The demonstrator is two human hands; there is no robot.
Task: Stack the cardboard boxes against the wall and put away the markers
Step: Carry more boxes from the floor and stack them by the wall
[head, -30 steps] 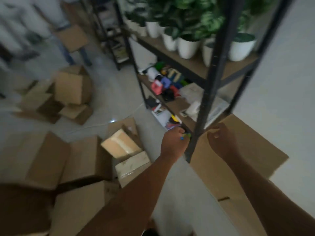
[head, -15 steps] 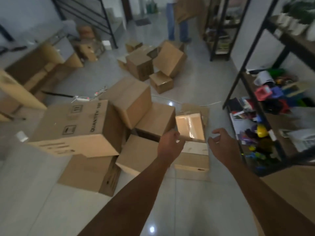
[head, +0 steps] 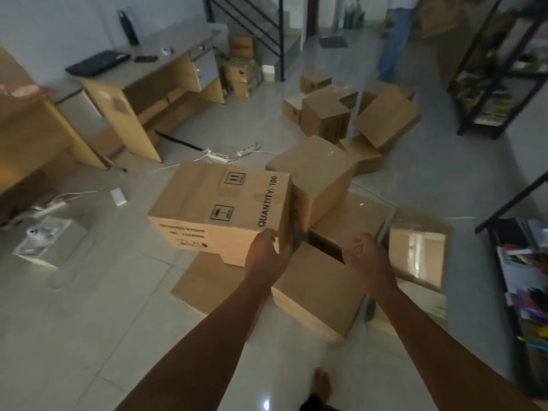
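1. Left hand fingers wrap past the printed box corner, tips hidden.
2. Small print on its near face unreadable.
3. Shelf cut off by the right edge, contents blurred.
4. Left worktop cropped.

Your left hand at the printed box's near right corner, your right hand apart to its right over a lower box, another box behind both hands, desk far left, shelving right.
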